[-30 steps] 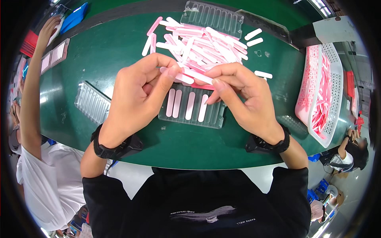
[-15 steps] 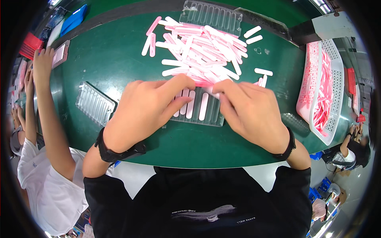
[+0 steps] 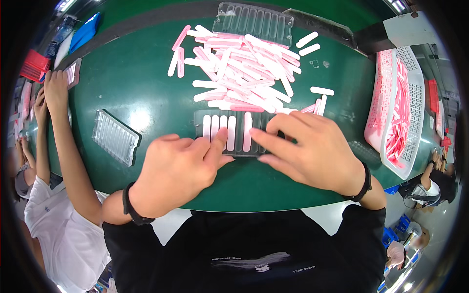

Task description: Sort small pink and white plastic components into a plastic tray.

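In front of me lies a clear slotted tray (image 3: 238,134), holding several white round-ended flat strips (image 3: 207,128) side by side. My left hand (image 3: 181,171) rests at its near left, index finger stretched onto the strips and thumb apart, gripping nothing. At the tray's right part my right hand (image 3: 312,156) has its index fingertip against a separate white strip (image 3: 247,128) standing in a slot. Its thumb is spread away near the tray's front edge. Just beyond the tray is a loose heap of pink and white strips (image 3: 244,63).
A second clear tray (image 3: 116,136) lies to the left, another clear tray (image 3: 253,24) behind the heap. On the right stands a white basket (image 3: 414,102) with pink strips. Some strips (image 3: 322,91) lie loose nearby. At far left a co-worker's arm (image 3: 66,117) reaches over the table.
Both hands have moved down from the heap's near edge to the tray. My fingers have parted from the strips they pinched, and more of the tray shows.
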### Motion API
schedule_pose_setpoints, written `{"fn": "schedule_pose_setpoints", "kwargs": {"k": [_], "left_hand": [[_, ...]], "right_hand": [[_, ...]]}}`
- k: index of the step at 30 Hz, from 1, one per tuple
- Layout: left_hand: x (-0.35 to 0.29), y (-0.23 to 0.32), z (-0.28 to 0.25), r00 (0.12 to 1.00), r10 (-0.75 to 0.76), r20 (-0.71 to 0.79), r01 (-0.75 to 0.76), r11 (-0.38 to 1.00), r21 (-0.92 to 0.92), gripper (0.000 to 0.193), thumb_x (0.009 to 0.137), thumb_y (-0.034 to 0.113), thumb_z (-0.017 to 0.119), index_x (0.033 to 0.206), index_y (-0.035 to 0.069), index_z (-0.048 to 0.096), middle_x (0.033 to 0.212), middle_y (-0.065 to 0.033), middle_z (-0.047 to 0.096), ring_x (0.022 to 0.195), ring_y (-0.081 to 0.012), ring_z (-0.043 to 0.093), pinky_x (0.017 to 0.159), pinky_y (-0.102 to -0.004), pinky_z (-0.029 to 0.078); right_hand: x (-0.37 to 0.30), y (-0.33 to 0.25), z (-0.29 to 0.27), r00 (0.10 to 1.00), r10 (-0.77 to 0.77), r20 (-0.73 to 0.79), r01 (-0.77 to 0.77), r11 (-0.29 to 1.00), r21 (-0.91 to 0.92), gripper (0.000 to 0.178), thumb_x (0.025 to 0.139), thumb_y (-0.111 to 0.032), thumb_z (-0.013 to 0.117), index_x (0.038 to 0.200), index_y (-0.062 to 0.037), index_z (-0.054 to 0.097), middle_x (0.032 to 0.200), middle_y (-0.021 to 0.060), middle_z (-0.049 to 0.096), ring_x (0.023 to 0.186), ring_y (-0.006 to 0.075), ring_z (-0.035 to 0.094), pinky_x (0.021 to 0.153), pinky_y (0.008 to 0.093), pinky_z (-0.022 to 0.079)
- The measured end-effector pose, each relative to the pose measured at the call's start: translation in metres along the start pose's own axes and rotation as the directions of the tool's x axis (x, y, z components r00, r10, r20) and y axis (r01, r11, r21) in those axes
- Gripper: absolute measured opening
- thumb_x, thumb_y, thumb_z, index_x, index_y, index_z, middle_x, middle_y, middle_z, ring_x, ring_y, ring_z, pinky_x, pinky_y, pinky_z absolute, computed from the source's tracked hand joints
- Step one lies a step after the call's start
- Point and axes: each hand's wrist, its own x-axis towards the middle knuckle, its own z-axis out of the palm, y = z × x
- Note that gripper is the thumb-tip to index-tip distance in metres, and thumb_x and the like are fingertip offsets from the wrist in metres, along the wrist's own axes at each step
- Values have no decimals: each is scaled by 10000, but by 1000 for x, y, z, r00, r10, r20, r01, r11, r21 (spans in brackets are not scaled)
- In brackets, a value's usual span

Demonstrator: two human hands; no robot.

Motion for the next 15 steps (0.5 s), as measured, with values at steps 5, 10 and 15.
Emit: {"fn": "schedule_pose_setpoints", "kwargs": {"k": [5, 10, 15], "left_hand": [[4, 7, 3, 998, -47, -37, 46, 999, -4, 462, 789, 324, 897, 1149, 59, 782, 624, 29, 430, 495, -139, 519, 473, -325, 383], [11, -10, -5, 1000, -18, -14, 16, 986, -165, 361, 807, 292, 895, 1083, 83, 795, 593, 17, 460, 463, -162, 491, 468, -337, 370], [22, -37, -4, 949, -316, 14, 288, 845, -451, 121, 857, 134, 872, 885, 49, 791, 516, -10, 346, 470, -104, 313, 477, -320, 268]], "right_hand": [[-9, -5, 7, 998, -69, -1, 67, 972, -224, 389, 842, -238, 785, 1202, -106, 717, 952, -5, 550, 807, 162, 591, 674, 314, 506], [-6, 4, 6, 992, -121, -27, 109, 952, -286, 361, 832, -192, 753, 1181, -100, 735, 913, -10, 534, 786, 158, 558, 658, 298, 482], [-11, 3, 6, 991, -112, 76, 131, 937, -323, 563, 795, -321, 837, 1331, -189, 724, 1023, -14, 583, 871, 173, 597, 710, 328, 502]]}}
